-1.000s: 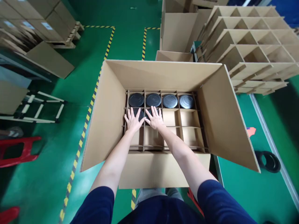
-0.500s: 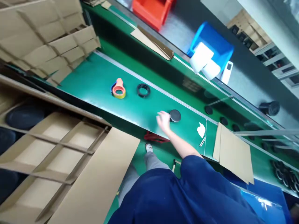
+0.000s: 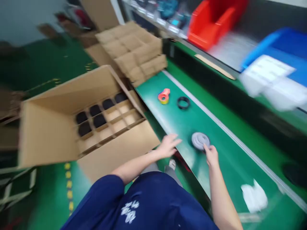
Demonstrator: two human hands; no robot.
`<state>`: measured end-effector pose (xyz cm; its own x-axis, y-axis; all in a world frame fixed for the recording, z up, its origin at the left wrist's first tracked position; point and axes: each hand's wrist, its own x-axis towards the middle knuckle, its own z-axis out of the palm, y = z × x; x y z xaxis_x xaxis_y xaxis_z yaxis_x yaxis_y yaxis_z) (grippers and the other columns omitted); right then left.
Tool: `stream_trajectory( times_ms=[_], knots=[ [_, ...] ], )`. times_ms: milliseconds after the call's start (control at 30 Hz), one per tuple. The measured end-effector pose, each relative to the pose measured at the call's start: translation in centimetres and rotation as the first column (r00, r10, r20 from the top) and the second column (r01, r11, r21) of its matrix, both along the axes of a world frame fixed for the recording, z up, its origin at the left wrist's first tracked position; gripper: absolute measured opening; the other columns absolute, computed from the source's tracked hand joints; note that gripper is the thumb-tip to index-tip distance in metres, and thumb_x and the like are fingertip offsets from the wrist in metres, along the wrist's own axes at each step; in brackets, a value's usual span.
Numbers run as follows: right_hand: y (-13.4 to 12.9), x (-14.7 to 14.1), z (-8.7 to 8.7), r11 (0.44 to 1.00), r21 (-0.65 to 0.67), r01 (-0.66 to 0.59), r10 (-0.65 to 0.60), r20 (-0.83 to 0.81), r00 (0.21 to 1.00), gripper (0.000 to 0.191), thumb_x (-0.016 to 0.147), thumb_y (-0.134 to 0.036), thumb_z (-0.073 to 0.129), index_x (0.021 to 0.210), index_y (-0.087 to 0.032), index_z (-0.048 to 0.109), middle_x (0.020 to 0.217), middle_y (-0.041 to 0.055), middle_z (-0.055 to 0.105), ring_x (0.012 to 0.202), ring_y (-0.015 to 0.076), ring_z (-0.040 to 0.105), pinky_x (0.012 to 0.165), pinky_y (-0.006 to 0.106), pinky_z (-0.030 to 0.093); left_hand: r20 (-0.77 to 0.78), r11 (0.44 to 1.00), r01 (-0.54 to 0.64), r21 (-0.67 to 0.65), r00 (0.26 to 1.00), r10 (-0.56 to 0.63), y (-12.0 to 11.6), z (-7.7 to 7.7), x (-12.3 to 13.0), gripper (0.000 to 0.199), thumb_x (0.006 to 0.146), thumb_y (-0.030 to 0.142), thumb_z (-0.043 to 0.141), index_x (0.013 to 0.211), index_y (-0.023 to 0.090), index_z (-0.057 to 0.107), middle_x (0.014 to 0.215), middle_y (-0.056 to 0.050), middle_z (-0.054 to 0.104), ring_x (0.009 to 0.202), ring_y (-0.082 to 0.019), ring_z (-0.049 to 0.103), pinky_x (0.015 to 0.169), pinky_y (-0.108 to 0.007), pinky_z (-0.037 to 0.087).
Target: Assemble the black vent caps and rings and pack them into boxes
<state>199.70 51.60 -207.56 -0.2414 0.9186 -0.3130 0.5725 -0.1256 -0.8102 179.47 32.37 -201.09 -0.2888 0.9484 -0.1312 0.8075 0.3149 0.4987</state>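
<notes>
Logging the bench top first: a green workbench mat [image 3: 192, 121] runs diagonally across the view, edged by a metal rail [image 3: 242, 150]. On it lie an orange tape dispenser [image 3: 164, 96] with a yellow roll, a black rubber ring [image 3: 183, 103] just beside that, and a crumpled white plastic scrap [image 3: 254, 196] further along. A stack of cardboard dividers [image 3: 131, 52] sits at the bench's far end.

Left of the bench stands an open cardboard carton [image 3: 48, 134], flaps up, its grid holding six black discs [image 3: 99, 120]: four in the far row, two in the next, remaining cells bare. Beyond the bench are a red bin [image 3: 211, 25] and a blue bin [image 3: 271, 48] with white packets [image 3: 266, 80] on it (all badly blurred).

A grey ridged disc [image 3: 200, 141] lies on the mat, near the bench's front edge and between the two hands. The fingers of the right hand [image 3: 212, 156] are bunched together against its lower rim, touching it; blur hides whether they clamp it. The left hand [image 3: 169, 146] is open, fingers loosely apart, holding nothing, just beside the disc and over the bench edge. The left forearm [image 3: 136, 167] passes close along the carton's near flap. The navy shirt [image 3: 144, 204] fills the foreground.
</notes>
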Motion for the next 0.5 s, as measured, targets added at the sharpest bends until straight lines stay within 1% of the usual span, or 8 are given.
stream_trajectory(
  times_ms=[67,167,233,300,367,433,467,500],
  knots=[
    [-1.8,1.2,-0.5,0.988,-0.015,-0.152,0.148,-0.153,0.977,0.067,0.059,-0.083,0.074,0.064,-0.025,0.039,0.061,-0.0065,0.045,0.061,0.0135,0.042,0.061,0.028,0.038,-0.002,0.965,0.261,0.019,0.965,-0.261,1.8,-1.8,2.3,0.087,0.076,0.043,0.079,0.156,0.036,0.046,0.168,-0.015,0.029,0.154,-0.049,0.023,0.113,-0.073,0.033],
    [-4.7,0.1,-1.1,0.901,-0.095,-0.424,0.389,-0.258,0.884,0.060,0.065,-0.073,0.078,0.066,-0.025,0.042,0.064,-0.0048,0.048,0.062,0.0163,0.047,0.061,0.030,0.042,-0.008,0.947,0.321,-0.022,0.947,-0.321,1.2,-3.0,2.2,0.109,0.069,0.048,0.083,0.164,0.038,0.028,0.173,-0.017,0.005,0.154,-0.056,0.010,0.105,-0.079,0.034],
    [-7.3,-2.5,-0.5,0.851,-0.119,-0.511,0.461,-0.296,0.837,0.057,0.070,-0.070,0.077,0.066,-0.026,0.042,0.063,-0.0048,0.048,0.061,0.0172,0.049,0.061,0.030,0.044,0.013,0.958,0.286,-0.023,0.958,-0.286,-1.3,-2.7,0.6,0.112,0.066,0.046,0.083,0.163,0.039,0.029,0.171,-0.018,0.008,0.151,-0.056,0.018,0.103,-0.073,0.040],
    [-9.7,-6.0,0.7,0.813,-0.121,-0.569,0.507,-0.334,0.795,0.052,0.073,-0.068,0.076,0.069,-0.026,0.046,0.070,-0.0019,0.056,0.069,0.0191,0.057,0.067,0.032,0.049,0.045,0.970,0.238,0.046,0.970,-0.240,-4.6,-2.0,-2.2,0.112,0.063,0.045,0.084,0.162,0.039,0.032,0.166,-0.017,0.020,0.146,-0.052,0.030,0.106,-0.066,0.042],
    [-11.4,-9.9,2.0,0.780,-0.100,-0.618,0.554,-0.350,0.755,0.045,0.076,-0.067,0.074,0.075,-0.025,0.056,0.095,0.0057,0.070,0.093,0.0237,0.067,0.082,0.035,0.055,0.072,0.984,0.113,0.138,0.990,-0.124,-8.0,-1.5,-6.4,0.114,0.059,0.047,0.086,0.161,0.035,0.035,0.159,-0.017,0.029,0.140,-0.047,0.038,0.112,-0.061,0.039],
    [-12.3,-13.6,3.1,0.762,-0.073,-0.644,0.590,-0.331,0.736,0.045,0.077,-0.067,0.072,0.085,-0.024,0.066,0.127,0.0127,0.069,0.120,0.0278,0.064,0.098,0.039,0.053,0.080,0.971,-0.150,0.185,0.987,0.137,-11.4,-1.2,-12.1,0.116,0.057,0.045,0.087,0.161,0.031,0.037,0.155,-0.018,0.031,0.139,-0.046,0.036,0.117,-0.060,0.034],
    [-12.5,-15.2,3.4,0.758,-0.070,-0.648,0.600,-0.314,0.736,0.047,0.076,-0.068,0.071,0.088,-0.023,0.068,0.134,0.0146,0.066,0.127,0.0288,0.061,0.103,0.041,0.052,0.073,0.930,-0.318,0.184,0.948,0.310,-12.9,-1.2,-15.4,0.116,0.058,0.042,0.087,0.161,0.029,0.036,0.155,-0.019,0.029,0.141,-0.046,0.033,0.119,-0.061,0.031],
    [-12.7,-16.7,3.5,0.753,-0.080,-0.654,0.608,-0.297,0.736,0.049,0.076,-0.070,0.070,0.090,-0.023,0.069,0.136,0.0157,0.066,0.127,0.0294,0.062,0.105,0.041,0.051,0.060,0.860,-0.481,0.173,0.876,0.478,-14.4,-1.3,-18.8,0.115,0.060,0.039,0.086,0.162,0.029,0.035,0.156,-0.019,0.027,0.143,-0.047,0.029,0.120,-0.062,0.029]
  ],
)
